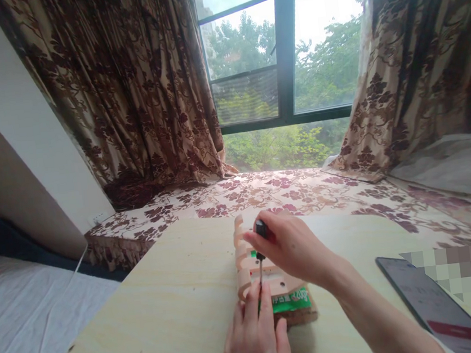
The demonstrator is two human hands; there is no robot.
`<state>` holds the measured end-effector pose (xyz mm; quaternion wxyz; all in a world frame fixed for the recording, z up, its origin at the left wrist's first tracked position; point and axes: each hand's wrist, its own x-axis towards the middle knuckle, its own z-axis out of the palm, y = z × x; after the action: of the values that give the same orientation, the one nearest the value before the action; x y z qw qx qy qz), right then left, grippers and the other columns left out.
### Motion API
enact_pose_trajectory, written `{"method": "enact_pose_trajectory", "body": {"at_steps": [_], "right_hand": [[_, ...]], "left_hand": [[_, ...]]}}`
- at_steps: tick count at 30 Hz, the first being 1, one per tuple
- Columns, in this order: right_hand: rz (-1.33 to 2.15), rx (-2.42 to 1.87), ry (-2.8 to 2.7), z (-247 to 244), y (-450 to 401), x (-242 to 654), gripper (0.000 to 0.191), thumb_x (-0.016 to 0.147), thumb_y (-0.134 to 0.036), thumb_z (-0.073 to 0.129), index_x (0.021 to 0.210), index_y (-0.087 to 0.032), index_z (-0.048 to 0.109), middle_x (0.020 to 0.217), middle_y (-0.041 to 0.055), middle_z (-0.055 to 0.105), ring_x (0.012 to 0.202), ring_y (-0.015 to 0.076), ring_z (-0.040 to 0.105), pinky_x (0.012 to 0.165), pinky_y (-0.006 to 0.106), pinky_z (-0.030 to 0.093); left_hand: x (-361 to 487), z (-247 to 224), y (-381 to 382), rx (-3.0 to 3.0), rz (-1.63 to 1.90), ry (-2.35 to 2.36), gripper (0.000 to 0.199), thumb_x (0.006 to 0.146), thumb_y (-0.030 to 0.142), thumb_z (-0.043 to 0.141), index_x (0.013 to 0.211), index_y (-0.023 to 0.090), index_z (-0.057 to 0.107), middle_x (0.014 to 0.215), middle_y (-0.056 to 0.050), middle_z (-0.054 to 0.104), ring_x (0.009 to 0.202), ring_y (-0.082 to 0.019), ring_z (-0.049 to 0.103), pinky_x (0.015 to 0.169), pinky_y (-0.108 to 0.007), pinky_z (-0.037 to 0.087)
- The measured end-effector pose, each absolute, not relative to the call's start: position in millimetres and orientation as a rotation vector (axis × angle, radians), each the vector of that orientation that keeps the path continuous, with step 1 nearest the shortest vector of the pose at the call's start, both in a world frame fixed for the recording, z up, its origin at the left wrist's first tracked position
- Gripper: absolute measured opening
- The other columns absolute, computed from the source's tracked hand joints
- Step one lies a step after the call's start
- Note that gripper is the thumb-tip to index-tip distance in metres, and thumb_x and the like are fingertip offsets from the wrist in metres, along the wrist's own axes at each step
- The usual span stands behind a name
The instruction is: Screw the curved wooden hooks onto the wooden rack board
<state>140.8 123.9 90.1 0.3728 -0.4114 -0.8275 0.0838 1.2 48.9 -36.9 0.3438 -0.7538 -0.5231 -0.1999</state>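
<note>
My right hand (286,244) is wrapped round the black handle of a screwdriver (261,229). Its thin shaft points down and slightly toward me, at a beige part with curved ribs (244,280) and small dark holes. Close to the shaft's lower end, the fingers of my left hand (253,333) are bunched together against the part's near left side. What they pinch there, if anything, is hidden, and so is the screwdriver's tip. Beneath the beige part lies a green packet (292,300) with white print, on a brown block (302,317).
All this stands on a pale wood-grain board (160,298). A dark flat device with a screen (432,301) lies at its right. Behind is a ledge with flowered cloth (262,187), below a window between patterned curtains (144,85). A bed with a light sheet (30,313) is at left.
</note>
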Motion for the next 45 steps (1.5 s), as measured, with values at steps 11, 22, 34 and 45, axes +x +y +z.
{"method": "enact_pose_trajectory", "body": {"at_steps": [11,22,34,45], "right_hand": [[0.202,-0.972,-2.216,87,116,131,0.019,0.089,-0.031,0.044,0.076,-0.021,0.036,0.058,-0.0041,0.044,0.052,0.0103,0.033,0.051,0.025,0.019],[0.476,-0.941,-2.207,90,118,142,0.01,0.088,-0.031,0.049,0.084,-0.022,0.046,0.064,-0.004,0.05,0.057,0.0104,0.043,0.052,0.023,0.024],[0.495,-0.861,-2.23,93,119,147,0.007,0.087,-0.026,0.048,0.084,-0.021,0.051,0.066,-0.0036,0.054,0.058,0.0094,0.044,0.053,0.022,0.028],[0.386,-0.928,-2.208,93,119,141,0.017,0.088,-0.032,0.05,0.075,-0.02,0.048,0.061,-0.0036,0.053,0.055,0.0092,0.043,0.052,0.022,0.026]], "left_hand": [[-1,-39,52,-1.975,-0.487,-1.332,0.047,0.083,0.03,0.045,0.125,0.01,0.05,0.121,-0.01,0.063,0.095,-0.017,0.066,0.074,-0.022,0.056],[-3,-40,52,-1.958,-0.5,-1.319,0.045,0.084,0.029,0.044,0.125,0.011,0.051,0.126,-0.009,0.06,0.096,-0.017,0.065,0.077,-0.022,0.055],[-9,-47,61,-1.927,-0.477,-1.22,0.044,0.081,0.029,0.047,0.12,0.011,0.055,0.119,-0.007,0.065,0.085,-0.015,0.068,0.067,-0.018,0.055],[-7,-45,58,-1.929,-0.52,-1.255,0.046,0.08,0.027,0.048,0.122,0.011,0.052,0.121,-0.008,0.064,0.089,-0.016,0.066,0.069,-0.02,0.055]]}}
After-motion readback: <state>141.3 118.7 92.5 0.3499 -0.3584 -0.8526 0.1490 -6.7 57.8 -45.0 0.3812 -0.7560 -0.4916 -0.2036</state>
